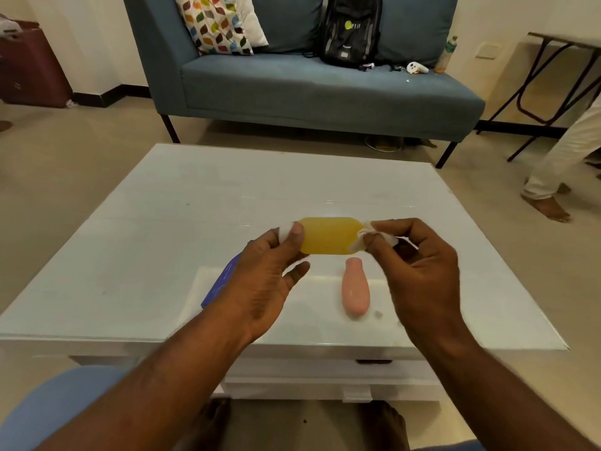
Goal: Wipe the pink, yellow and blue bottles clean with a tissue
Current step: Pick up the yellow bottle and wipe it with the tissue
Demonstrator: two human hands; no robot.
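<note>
Left hand (263, 271) gripped the yellow bottle (330, 236) sideways, white cap leftward; right hand (419, 265) pinched the tissue (364, 237) against its right end. Blue bottle (221, 281) lay mostly hidden.

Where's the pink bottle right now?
The pink bottle lies flat on the white table, below the yellow bottle, between both hands.

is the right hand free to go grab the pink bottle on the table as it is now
Probably not yet: the right hand pinches the tissue against the yellow bottle. The path looks open, though; the pink bottle lies uncovered on the table just below it.
</note>
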